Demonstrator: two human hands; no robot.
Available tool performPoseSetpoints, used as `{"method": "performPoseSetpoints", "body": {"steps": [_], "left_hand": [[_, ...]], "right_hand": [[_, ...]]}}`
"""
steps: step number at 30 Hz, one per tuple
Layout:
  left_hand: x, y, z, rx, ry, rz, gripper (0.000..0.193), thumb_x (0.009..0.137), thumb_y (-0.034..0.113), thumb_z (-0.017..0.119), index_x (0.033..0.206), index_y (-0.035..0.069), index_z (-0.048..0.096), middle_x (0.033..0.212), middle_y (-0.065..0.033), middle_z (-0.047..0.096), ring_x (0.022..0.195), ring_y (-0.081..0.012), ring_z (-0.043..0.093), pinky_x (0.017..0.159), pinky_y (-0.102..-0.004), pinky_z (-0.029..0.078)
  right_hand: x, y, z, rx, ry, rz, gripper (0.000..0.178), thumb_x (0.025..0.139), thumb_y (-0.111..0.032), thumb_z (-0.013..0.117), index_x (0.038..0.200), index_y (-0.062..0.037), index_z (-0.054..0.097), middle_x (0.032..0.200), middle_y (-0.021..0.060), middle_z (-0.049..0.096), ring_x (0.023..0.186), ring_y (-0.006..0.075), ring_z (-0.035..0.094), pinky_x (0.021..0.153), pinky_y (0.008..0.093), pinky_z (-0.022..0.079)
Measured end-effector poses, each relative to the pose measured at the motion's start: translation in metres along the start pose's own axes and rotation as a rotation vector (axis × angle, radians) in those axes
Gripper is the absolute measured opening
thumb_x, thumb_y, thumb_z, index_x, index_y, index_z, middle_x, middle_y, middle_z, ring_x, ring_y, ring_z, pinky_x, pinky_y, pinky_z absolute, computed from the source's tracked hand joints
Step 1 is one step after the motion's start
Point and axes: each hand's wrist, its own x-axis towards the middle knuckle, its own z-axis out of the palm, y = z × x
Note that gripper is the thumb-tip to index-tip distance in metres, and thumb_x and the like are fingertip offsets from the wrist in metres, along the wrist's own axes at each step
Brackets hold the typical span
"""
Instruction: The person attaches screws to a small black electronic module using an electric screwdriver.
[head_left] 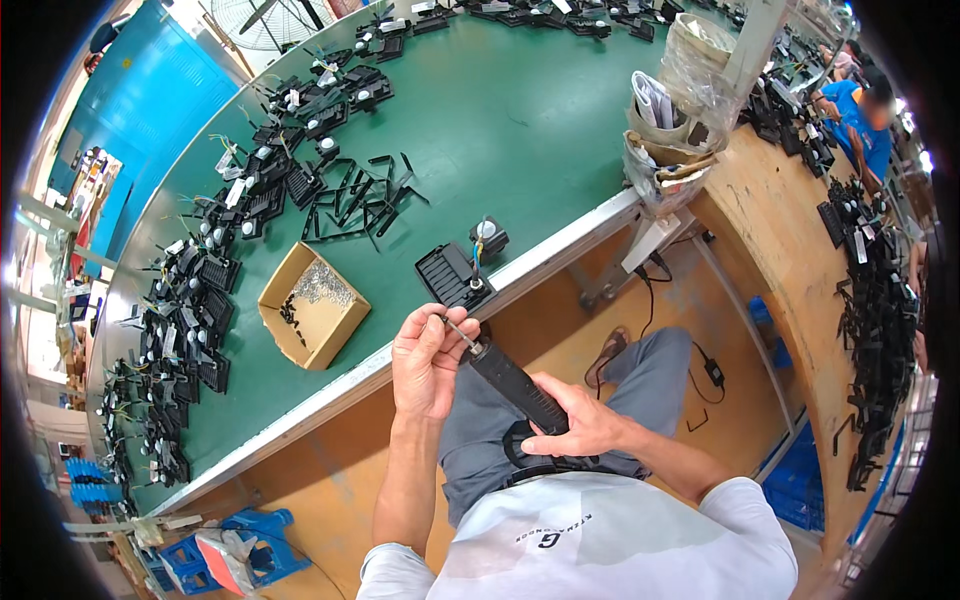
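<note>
My right hand [582, 420] is wrapped round the black body of an electric screwdriver [518, 385], which slants up and left over my lap. At its thin metal bit [460, 334], the fingers of my left hand [422, 360] are pinched together around the tip. Any small part between those fingertips is too small to make out. Just beyond, at the table edge, lies a black finned lamp housing [446, 272]. A round white sensor head [488, 230] and several coloured wires are attached to it.
An open cardboard box [340, 340] holds silver and black screws on the green table [440, 130]. Loose black brackets [355, 200] lie behind it. Rows of lamp units [205, 300] line the table's left side. Bags of papers [665, 140] hang on a post at right.
</note>
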Motion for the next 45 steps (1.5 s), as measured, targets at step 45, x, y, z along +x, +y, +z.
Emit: {"method": "performPoseSetpoints", "body": {"steps": [45], "left_hand": [[0.009, 0.11, -0.025, 1.542, 0.024, 0.656, 0.011, 0.086, 0.006, 0.071, 0.097, 0.003, 0.074, 0.091, -0.0091, 0.072, 0.076, -0.0195, 0.067, 0.075, -0.032, 0.053]], "right_hand": [[0.013, 0.019, 0.022, -0.099, 0.083, -0.202, 0.063, 0.077, -0.014, 0.086, 0.126, -0.002, 0.048, 0.077, -0.001, 0.06, 0.064, 0.0057, 0.055, 0.059, 0.0237, 0.045]]}}
